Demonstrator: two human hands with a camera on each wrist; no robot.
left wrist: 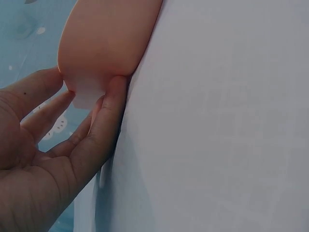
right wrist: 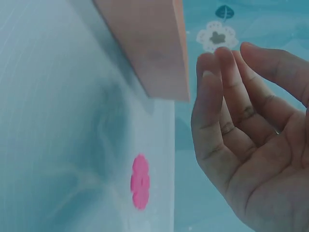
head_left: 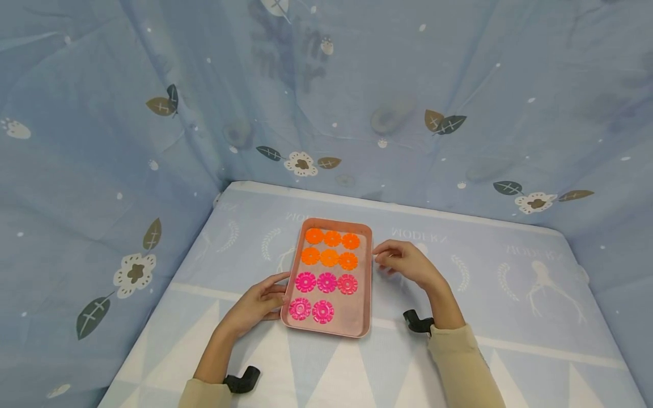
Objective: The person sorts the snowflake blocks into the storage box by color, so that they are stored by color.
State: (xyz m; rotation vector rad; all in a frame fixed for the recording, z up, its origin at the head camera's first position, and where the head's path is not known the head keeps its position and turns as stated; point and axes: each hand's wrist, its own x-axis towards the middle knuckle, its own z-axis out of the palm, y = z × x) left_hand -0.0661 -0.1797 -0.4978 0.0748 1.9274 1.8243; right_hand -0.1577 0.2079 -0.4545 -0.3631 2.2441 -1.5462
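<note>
A pink rectangular tray lies flat on the table, holding several flower-shaped discs. Two rows of orange discs fill its far half, with pink discs in two rows nearer me. My left hand touches the tray's left side, its fingers spread from the rim down to the table in the left wrist view. Just off the right side, my right hand hovers with loosely bent fingers and nothing between them. A pink disc shows past the tray's wall in the right wrist view.
Patterned cloth covers the table, and blue printed curtains hang behind and at both sides. Black wrist mounts sit by each sleeve.
</note>
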